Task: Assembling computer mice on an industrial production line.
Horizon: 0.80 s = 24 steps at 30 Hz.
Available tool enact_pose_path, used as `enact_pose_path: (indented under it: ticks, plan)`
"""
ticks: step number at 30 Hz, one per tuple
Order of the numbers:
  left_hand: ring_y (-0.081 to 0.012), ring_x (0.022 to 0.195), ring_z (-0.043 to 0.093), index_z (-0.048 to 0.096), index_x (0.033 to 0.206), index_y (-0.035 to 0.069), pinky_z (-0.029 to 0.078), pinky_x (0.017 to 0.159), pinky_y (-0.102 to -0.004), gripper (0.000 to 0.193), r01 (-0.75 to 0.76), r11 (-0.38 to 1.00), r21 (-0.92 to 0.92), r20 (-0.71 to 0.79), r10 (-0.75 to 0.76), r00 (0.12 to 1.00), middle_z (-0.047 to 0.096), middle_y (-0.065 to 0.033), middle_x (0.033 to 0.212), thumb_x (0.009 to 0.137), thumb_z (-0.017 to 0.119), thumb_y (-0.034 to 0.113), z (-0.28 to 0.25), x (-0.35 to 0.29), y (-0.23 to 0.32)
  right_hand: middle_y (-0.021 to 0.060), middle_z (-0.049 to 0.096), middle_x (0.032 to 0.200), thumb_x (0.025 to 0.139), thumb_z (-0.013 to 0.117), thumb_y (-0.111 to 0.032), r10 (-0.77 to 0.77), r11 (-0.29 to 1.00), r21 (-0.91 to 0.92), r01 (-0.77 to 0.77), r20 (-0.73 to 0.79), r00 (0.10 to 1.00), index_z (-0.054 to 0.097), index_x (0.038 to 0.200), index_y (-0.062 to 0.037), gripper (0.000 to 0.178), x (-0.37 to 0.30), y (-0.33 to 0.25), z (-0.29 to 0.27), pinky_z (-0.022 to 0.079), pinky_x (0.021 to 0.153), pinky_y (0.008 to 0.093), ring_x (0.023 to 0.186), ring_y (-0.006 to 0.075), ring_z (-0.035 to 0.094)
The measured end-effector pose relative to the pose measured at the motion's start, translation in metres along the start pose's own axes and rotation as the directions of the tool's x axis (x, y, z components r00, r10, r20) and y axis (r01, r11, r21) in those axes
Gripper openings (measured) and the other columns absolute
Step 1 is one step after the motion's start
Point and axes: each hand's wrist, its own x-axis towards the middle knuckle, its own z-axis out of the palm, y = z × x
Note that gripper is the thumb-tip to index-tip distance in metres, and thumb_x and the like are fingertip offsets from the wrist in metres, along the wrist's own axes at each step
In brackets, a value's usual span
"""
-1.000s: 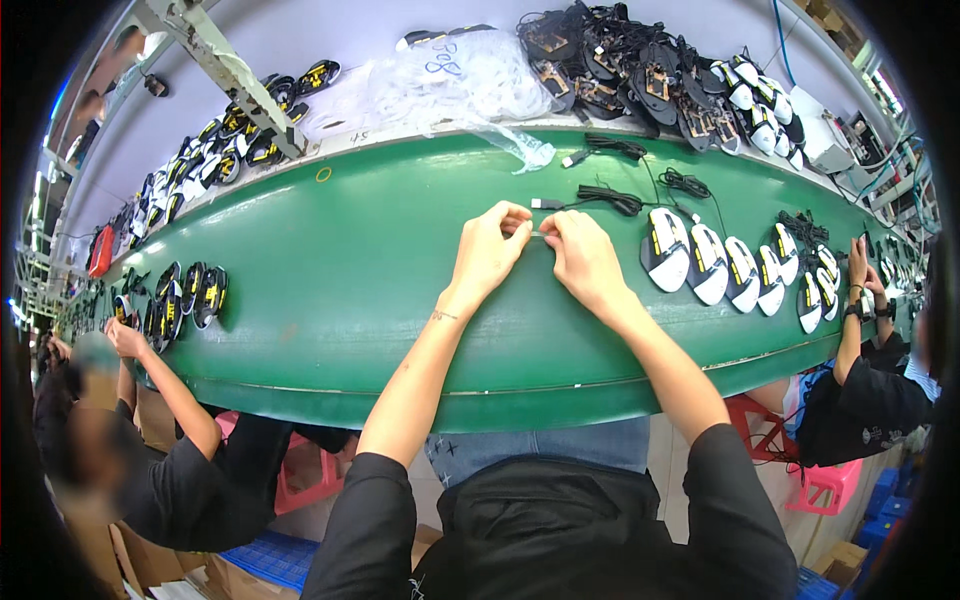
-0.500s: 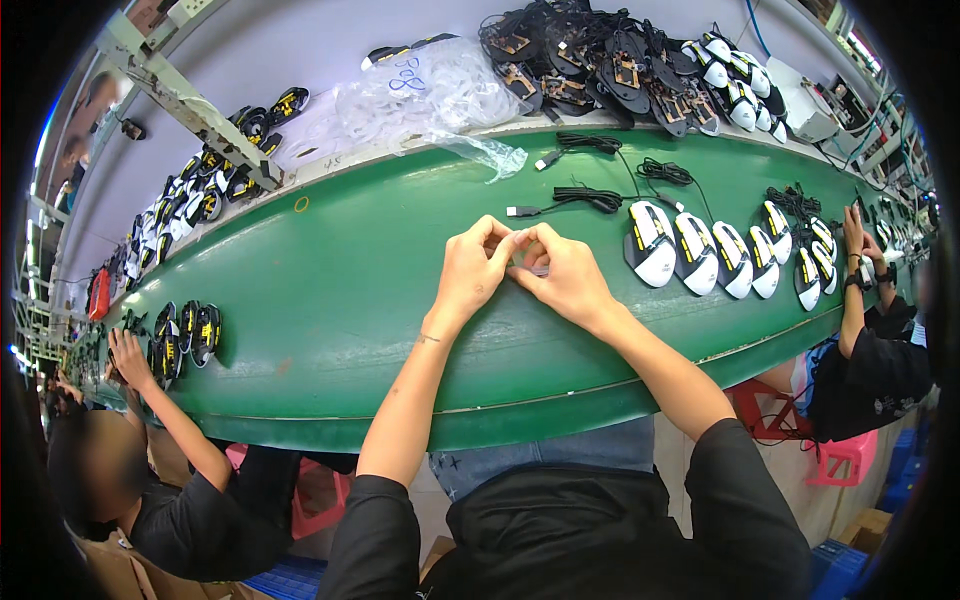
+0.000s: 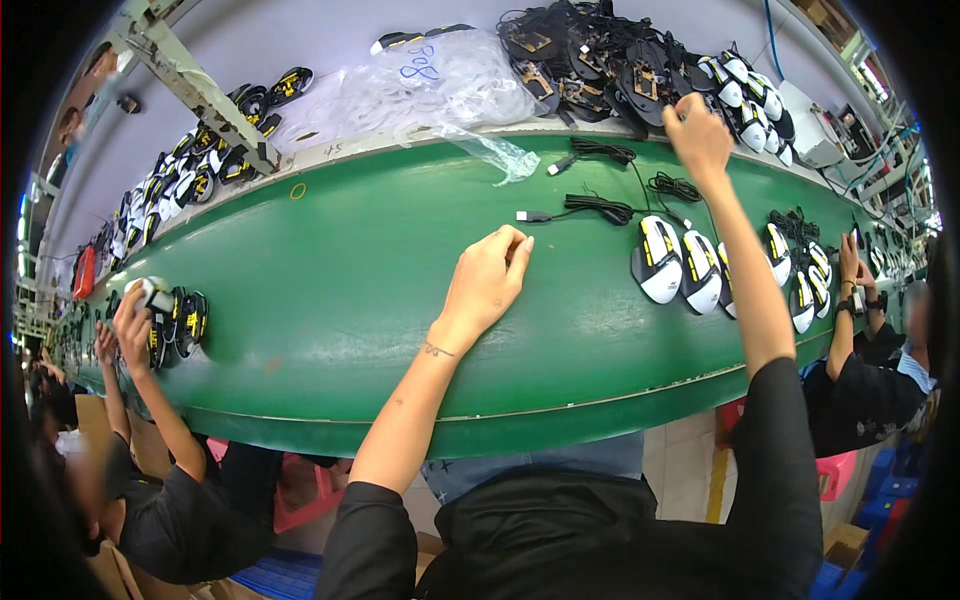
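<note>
My left hand (image 3: 487,278) is over the middle of the green belt, its fingers curled together and the thumb against them; whatever lies inside is hidden. My right hand (image 3: 700,140) is stretched out to the far ledge, in front of a heap of black mouse bases (image 3: 640,82) with bare circuit boards and cables. Its fingers are bent, and I cannot make out anything in them. Right of my left hand, white, black and yellow computer mice (image 3: 658,262) lie in a row, partly covered by my right forearm. Their coiled black cables (image 3: 600,208) with USB plugs lie beyond them.
A clear plastic bag (image 3: 440,85) sits on the far ledge (image 3: 400,148), one corner hanging over the belt. White mouse shells (image 3: 750,95) are heaped to its right. Co-workers sit at both sides; the left one's hand (image 3: 132,325) holds a mouse part near several upright black-and-yellow shells (image 3: 190,322).
My hands were together over the belt. Now my right hand has moved away, far and right, to the heap, while my left stays near the middle. The left co-worker has raised a mouse part.
</note>
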Motion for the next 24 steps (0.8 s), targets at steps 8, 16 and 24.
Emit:
enact_pose_path:
  ticks: [8,16,24]
  plan:
    - [-0.0173,0.063,0.058,0.059,0.091,-0.003,0.047,0.062,-0.031,0.02,0.04,0.998,-0.053,0.021,-0.039,0.999,0.063,-0.0123,0.076,0.094,0.059,0.017,-0.003,-0.001,0.0,0.0239,0.067,0.102,0.09,0.052,-0.042,0.035,0.978,-0.207,0.002,0.173,0.984,0.068,0.1,-0.007,0.04,0.088,0.049,0.026,0.05,0.083,0.0507,0.098,0.0429,0.064]
    - [-0.0177,0.063,0.057,0.059,0.091,-0.003,0.047,0.062,-0.031,0.021,-0.007,0.999,-0.032,0.003,0.007,1.0,0.063,-0.0123,0.075,0.094,0.058,0.017,-0.001,-0.002,-0.001,-0.008,0.026,0.047,0.094,0.054,-0.014,0.238,-0.24,0.686,-0.687,0.728,0.643,0.041,0.066,-0.014,0.03,0.146,0.055,-0.063,0.02,0.043,0.0235,0.041,0.0055,0.023]
    - [-0.015,0.076,0.064,0.063,0.097,-0.001,0.05,0.07,-0.029,0.026,0.113,0.978,-0.177,0.068,-0.102,0.992,0.069,-0.0101,0.087,0.094,0.06,0.024,-0.004,0.003,0.002,-0.0075,0.027,0.052,0.094,0.058,-0.011,-0.214,-0.476,0.659,-0.582,0.556,0.803,0.046,0.075,-0.0094,0.022,0.026,-0.036,-0.134,0.022,0.046,0.0226,0.046,0.0051,0.024]
